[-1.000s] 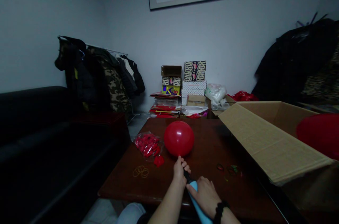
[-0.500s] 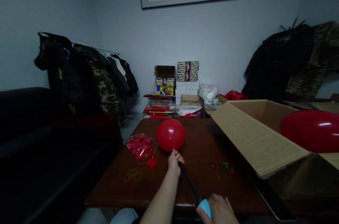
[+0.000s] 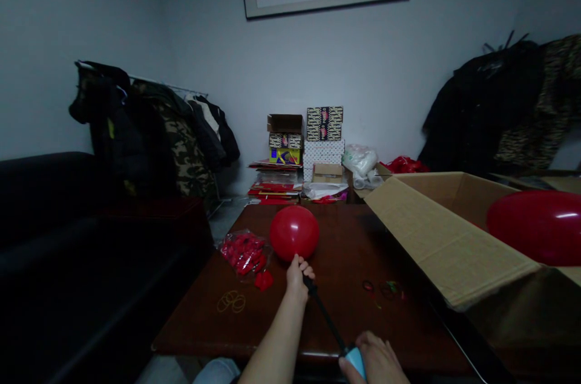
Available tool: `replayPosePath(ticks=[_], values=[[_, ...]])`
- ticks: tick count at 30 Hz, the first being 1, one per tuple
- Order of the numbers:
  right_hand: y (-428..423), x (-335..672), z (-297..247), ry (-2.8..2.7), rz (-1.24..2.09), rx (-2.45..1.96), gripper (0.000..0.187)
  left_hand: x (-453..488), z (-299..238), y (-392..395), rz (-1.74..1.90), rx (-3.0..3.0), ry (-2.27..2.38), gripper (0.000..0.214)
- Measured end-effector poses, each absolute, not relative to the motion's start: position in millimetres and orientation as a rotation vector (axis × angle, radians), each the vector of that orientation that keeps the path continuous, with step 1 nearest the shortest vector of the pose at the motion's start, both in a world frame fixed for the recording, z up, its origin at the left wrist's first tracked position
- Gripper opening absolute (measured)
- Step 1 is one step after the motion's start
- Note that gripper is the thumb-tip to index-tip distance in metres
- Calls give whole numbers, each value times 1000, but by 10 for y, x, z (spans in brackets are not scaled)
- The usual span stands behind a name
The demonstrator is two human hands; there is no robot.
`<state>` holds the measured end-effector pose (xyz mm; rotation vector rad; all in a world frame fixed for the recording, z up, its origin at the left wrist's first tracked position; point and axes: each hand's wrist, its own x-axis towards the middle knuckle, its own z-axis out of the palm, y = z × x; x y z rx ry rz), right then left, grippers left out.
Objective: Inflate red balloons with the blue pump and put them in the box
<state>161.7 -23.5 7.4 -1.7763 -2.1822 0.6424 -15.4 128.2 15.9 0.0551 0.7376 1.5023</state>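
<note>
Head view: low in the middle of the frame the left hand (image 3: 297, 278) has its fingers pressed together, pinching the neck of a red balloon (image 3: 295, 232) onto the tip of a hand pump (image 3: 333, 329); the balloon stands round and inflated just above that hand, at the frame's centre, over the dark wooden table (image 3: 345, 311); the pump's thin black rod runs down and to the right to its light blue barrel at the bottom edge; the right hand (image 3: 376, 363) is wrapped around that barrel, fingers closed on it, partly cut off by the frame. Left of the balloon lies a clear bag of red balloons (image 3: 242, 251), with loose rubber bands (image 3: 231, 302) below it; at the right stands an open cardboard box (image 3: 445, 239) holding another big red balloon (image 3: 538, 227).
</note>
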Motion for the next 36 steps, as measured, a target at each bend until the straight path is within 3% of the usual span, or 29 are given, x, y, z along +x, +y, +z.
replayPosePath(ticks=[13,26,36], values=[[255,1106,418,-2169,564,-1879,52,49,-90,1084,1427,44,731,32],[196,1143,203,-2194,598,-1872,55,56,-161,1135,1440,137,843,33],[-173,1574,12,-2234,532,-1886,53,-108,111,1419,1484,152,795,32]])
